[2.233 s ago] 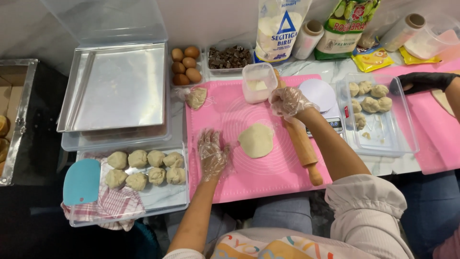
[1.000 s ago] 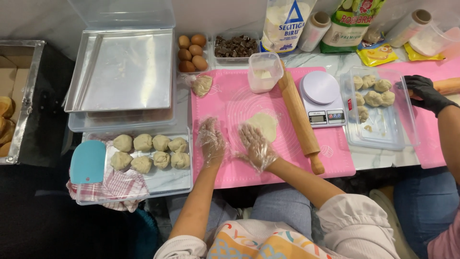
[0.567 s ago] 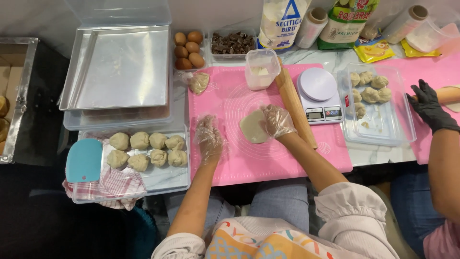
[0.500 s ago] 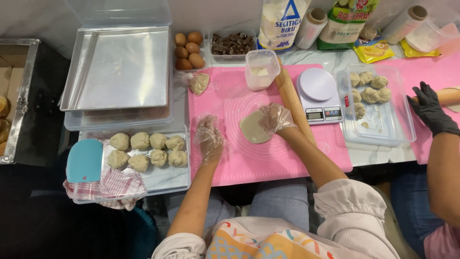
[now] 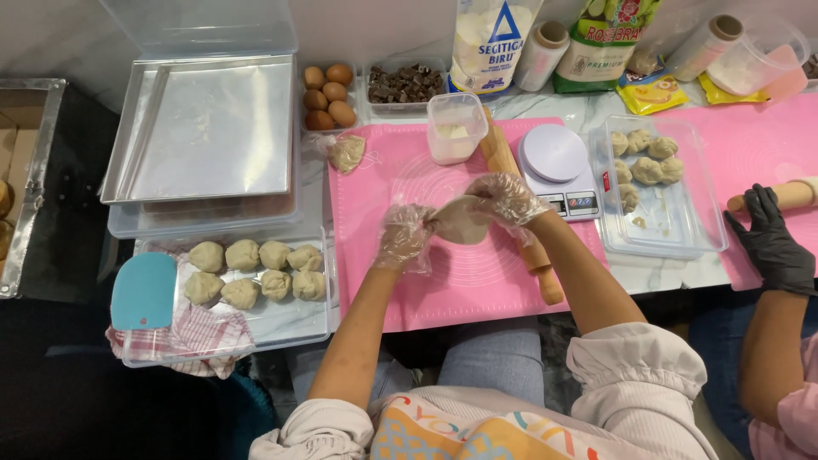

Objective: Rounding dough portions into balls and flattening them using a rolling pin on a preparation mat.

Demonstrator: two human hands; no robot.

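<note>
Pinching the flattened dough (image 5: 460,221) between them, left hand (image 5: 402,237) and right hand (image 5: 504,198) grip its edges.

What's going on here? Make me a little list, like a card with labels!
left hand: in a clear glove, holding the flat dough round
right hand: in a clear glove, holding the same dough
under the hands: pink mat
beside the right hand: rolling pin, kitchen scale
left tray: dough balls, blue scraper
back: eggs
</note>
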